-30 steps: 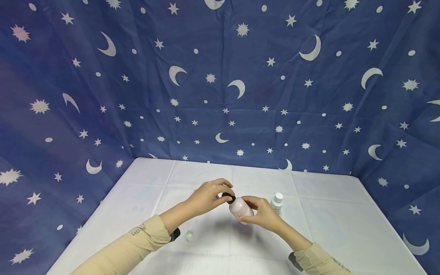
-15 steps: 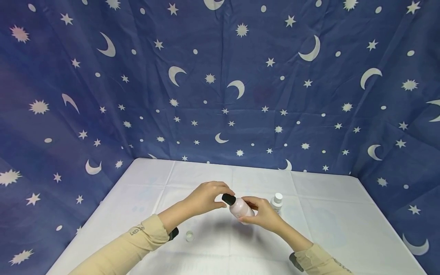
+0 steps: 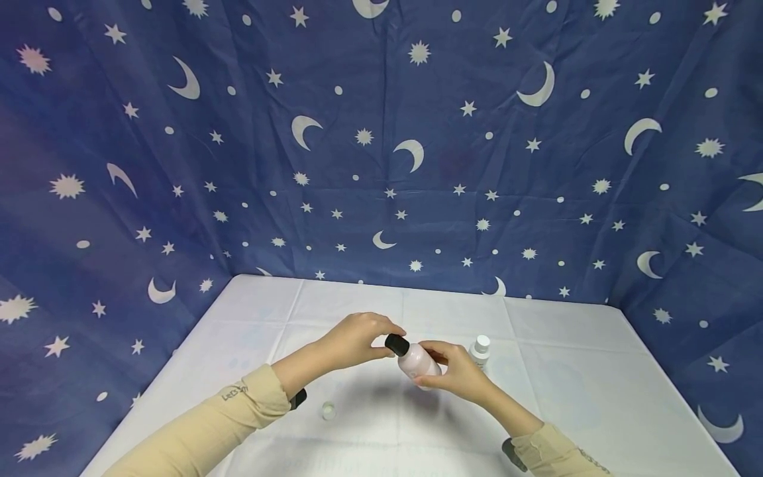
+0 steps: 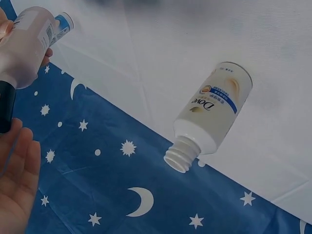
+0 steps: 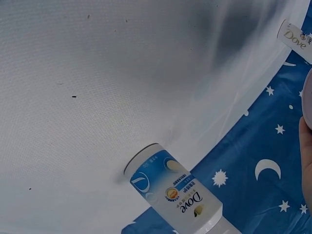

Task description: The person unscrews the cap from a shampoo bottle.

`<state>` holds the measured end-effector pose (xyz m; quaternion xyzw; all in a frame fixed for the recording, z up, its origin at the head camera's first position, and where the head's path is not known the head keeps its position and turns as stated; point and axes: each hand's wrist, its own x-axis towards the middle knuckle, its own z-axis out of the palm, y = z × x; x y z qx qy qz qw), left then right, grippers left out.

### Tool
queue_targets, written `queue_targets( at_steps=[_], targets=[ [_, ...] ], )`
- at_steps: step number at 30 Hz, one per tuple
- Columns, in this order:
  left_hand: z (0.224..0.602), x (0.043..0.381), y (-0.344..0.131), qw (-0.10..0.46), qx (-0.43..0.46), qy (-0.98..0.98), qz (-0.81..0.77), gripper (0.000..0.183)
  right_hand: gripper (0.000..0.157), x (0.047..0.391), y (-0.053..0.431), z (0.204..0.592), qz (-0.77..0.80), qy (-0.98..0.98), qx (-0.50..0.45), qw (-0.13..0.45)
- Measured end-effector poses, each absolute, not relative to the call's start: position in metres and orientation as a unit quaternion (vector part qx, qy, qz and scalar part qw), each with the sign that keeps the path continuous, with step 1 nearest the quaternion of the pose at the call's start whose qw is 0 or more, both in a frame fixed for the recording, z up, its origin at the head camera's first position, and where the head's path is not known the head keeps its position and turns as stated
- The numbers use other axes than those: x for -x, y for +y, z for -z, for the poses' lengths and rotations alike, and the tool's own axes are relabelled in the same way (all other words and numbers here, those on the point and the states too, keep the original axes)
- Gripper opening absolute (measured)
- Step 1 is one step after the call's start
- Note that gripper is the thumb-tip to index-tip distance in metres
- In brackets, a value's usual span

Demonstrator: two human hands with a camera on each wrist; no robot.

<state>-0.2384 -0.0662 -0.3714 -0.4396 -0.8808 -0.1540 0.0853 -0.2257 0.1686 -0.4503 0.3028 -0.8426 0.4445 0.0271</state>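
A pale pink bottle with a black cap is tilted, its cap up and to the left. My right hand grips the bottle's body, thumb on the near side and fingers on the far side. At the cap, my left hand pinches with thumb below and fingers above. In the left wrist view the cap meets the left fingers; the thumb is out of that view. The right wrist view catches only an edge of the pink bottle.
A white Dove bottle with a white cap stands behind the right hand. Another Dove bottle, uncapped with bare threads, stands on the table and is hidden by my left hand in the head view. A small whitish cap lies near the left wrist.
The left fingers and thumb have loosened from the black cap, then closed on it again. The right hand and pink bottle have stayed nearly still.
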Motion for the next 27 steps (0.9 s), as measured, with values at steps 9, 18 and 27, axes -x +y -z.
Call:
queue_targets(
  at_steps=[9, 18, 27],
  targets=[
    [0.364, 0.241, -0.067, 0.047, 0.419, -0.894, 0.155, 0.033, 0.054, 0.227, 0.171, 0.451, -0.452, -0.84, -0.3, 0.021],
    [0.362, 0.243, -0.072, 0.054, 0.431, -0.885, 0.167, 0.023, 0.055, 0.228, 0.172, 0.45, -0.463, -0.835, -0.298, 0.013],
    [0.362, 0.242, -0.081, 0.046, 0.426, -0.875, 0.225, 0.036, 0.054, 0.227, 0.174, 0.45, -0.47, -0.835, -0.286, 0.0]
  ],
)
